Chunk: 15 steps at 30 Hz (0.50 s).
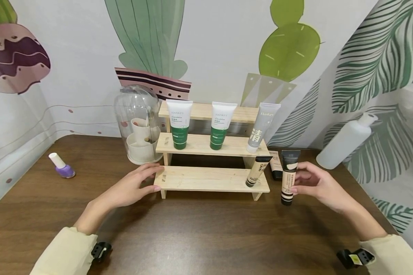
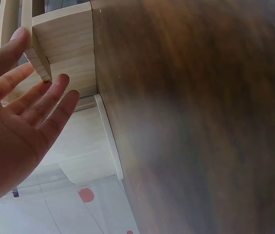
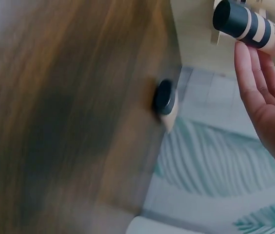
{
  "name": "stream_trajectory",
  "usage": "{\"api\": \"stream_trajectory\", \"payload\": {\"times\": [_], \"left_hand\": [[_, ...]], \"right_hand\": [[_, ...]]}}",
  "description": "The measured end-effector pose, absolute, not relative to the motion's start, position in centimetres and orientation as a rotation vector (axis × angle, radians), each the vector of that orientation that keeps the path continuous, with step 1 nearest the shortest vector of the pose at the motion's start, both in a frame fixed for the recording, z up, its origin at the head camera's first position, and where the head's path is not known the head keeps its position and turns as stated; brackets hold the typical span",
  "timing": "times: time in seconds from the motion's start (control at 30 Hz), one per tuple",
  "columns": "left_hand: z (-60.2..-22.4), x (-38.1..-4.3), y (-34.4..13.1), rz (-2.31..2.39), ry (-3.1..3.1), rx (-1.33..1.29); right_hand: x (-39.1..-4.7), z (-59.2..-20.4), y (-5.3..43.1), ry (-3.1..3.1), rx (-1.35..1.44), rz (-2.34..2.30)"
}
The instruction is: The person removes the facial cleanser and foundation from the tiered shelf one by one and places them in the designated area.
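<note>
My right hand (image 1: 318,186) pinches a beige-and-black cosmetic tube (image 1: 289,177), held upright with its black cap down, off the table to the right of a wooden tiered rack (image 1: 206,178). In the right wrist view the tube (image 3: 254,27) lies between thumb and fingers. My left hand (image 1: 132,187) touches the left end of the rack's lowest tier, thumb at the front corner and fingers fairly straight toward the back. A smaller gold-and-black tube (image 1: 257,172) stands at that tier's right end. On the middle tier stand two white-and-green tubes (image 1: 180,124) and a grey tube (image 1: 262,128).
A pink tube with a black cap (image 1: 276,166) lies on the table behind the held tube. A white bottle (image 1: 345,141) is at the back right. Behind the rack's left side is a clear-domed organizer (image 1: 139,126). Purple nail polish (image 1: 63,167) is at the left.
</note>
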<state>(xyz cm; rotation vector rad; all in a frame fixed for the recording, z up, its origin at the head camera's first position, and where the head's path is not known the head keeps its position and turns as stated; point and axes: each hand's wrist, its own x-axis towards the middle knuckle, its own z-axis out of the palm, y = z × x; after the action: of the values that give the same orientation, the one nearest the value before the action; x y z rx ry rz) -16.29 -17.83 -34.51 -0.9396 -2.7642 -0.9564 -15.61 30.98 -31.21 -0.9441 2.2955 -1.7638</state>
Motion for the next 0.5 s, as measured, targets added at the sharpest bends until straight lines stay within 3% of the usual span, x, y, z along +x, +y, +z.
{"api": "stream_trajectory", "payload": {"times": [0.5], "left_hand": [[-34.4, -16.2, -17.8, -0.940, -2.777, -0.929]], "right_hand": [[-19.6, -33.5, 34.2, 2.270, -0.435, -1.879]]}}
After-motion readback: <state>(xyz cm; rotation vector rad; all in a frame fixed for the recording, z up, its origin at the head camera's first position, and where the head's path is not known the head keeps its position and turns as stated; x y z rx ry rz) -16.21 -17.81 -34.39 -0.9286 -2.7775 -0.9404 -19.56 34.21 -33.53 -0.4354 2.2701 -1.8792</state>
